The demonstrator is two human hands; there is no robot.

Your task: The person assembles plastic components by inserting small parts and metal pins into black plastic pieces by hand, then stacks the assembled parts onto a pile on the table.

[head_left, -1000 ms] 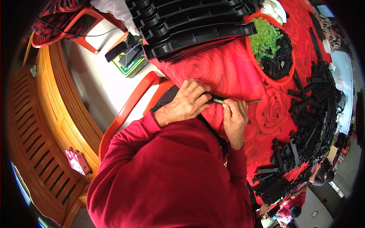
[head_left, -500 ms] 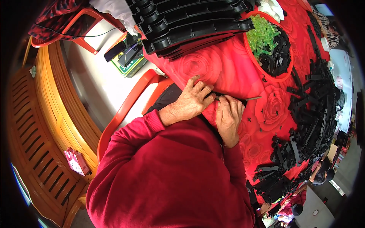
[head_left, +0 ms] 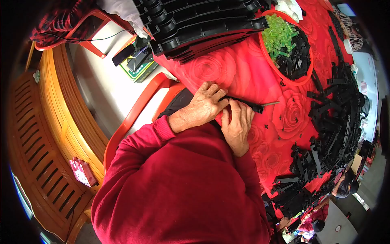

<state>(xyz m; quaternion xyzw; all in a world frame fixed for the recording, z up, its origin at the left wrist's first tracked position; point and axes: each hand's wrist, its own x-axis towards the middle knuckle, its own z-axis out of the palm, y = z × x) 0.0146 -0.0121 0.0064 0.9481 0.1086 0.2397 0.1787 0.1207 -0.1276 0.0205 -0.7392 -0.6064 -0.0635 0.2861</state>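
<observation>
Head view: nearest the body, the right hand (head_left: pixel 237 125) lies palm-down on the red rose-patterned tablecloth (head_left: pixel 243 69), fingers curled over the near end of a long black plastic strip (head_left: pixel 243 104). Just left of it, the left hand (head_left: pixel 205 106) presses its bent fingers onto the same strip, both hands clamping it. A thin metal pin (head_left: pixel 270 104) projects from the strip's far end. Farther right lies a pile of black strips (head_left: pixel 331 126); beyond, a red bowl (head_left: pixel 280 69) holds green and black pieces.
</observation>
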